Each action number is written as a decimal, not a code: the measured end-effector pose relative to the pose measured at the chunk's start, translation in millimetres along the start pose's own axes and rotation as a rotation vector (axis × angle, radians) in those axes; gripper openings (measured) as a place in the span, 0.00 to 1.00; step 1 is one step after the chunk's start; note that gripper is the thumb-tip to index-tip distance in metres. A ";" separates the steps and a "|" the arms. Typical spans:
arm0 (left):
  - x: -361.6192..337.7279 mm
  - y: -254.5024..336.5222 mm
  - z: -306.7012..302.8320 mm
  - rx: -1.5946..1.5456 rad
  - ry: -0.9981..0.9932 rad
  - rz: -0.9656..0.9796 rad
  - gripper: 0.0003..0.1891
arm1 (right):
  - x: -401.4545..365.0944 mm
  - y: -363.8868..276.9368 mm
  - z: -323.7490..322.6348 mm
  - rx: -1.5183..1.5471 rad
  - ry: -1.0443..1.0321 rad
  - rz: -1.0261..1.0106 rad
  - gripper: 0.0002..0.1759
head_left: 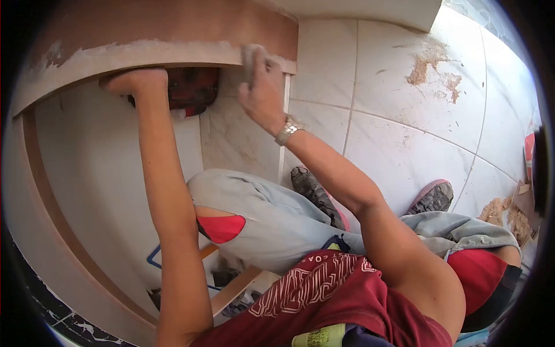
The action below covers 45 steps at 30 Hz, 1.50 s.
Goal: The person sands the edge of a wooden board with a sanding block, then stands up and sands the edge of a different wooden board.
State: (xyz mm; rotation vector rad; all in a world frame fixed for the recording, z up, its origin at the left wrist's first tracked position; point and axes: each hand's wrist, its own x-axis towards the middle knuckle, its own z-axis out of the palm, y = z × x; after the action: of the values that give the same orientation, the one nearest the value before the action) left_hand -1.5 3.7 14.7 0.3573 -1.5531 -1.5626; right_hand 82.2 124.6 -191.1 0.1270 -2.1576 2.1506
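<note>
My right hand (265, 98), with a metal watch (289, 129) on the wrist, is closed on a small grey piece that looks like sandpaper (252, 61). Motion blurs both, and they are at the wooden panel's pale lower edge. The curved brown panel (191, 29) has a strip of whitish filler or dust along its edge. My left hand (136, 82) reaches up to the underside of that edge, where its fingers are hidden. Behind the left wrist, a dark red and black object (196, 89), perhaps a bag, is partly covered.
White floor tiles (393, 139) on the right carry brown dust (430, 69). A curved wooden frame (58, 214) runs down the left side. My shoes (318, 194) rest on the floor, and a wooden bar (234, 289) lies below my knee. Debris (509, 217) is heaped at far right.
</note>
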 end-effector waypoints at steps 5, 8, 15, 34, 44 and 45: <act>11.5 -2.4 -13.1 -0.012 -0.045 -0.020 0.27 | 9.0 -3.4 -6.2 -0.010 -0.039 -0.195 0.48; 19.2 -4.3 -18.0 -0.020 -0.033 0.011 0.28 | -12.0 89.2 5.2 -0.022 -0.053 0.042 0.48; 7.5 -3.6 -9.2 -0.013 -0.013 0.004 0.27 | 3.4 -5.2 -4.3 0.083 -0.038 0.012 0.40; 5.7 -4.5 -6.6 0.011 -0.022 -0.003 0.29 | 30.9 -38.7 -15.7 0.223 -0.110 0.076 0.38; -1.6 -0.4 -1.0 -0.024 -0.015 -0.017 0.24 | -9.6 72.0 -6.7 0.123 -0.182 0.445 0.41; -2.6 -1.7 -1.4 -0.020 -0.015 -0.011 0.23 | -2.0 58.8 -8.8 0.156 -0.209 0.481 0.41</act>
State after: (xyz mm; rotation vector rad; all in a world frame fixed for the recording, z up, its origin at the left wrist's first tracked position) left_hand 0.3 4.3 11.9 0.3437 -1.5485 -1.5914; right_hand 77.0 133.6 -249.6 -0.1862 -2.3168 2.6725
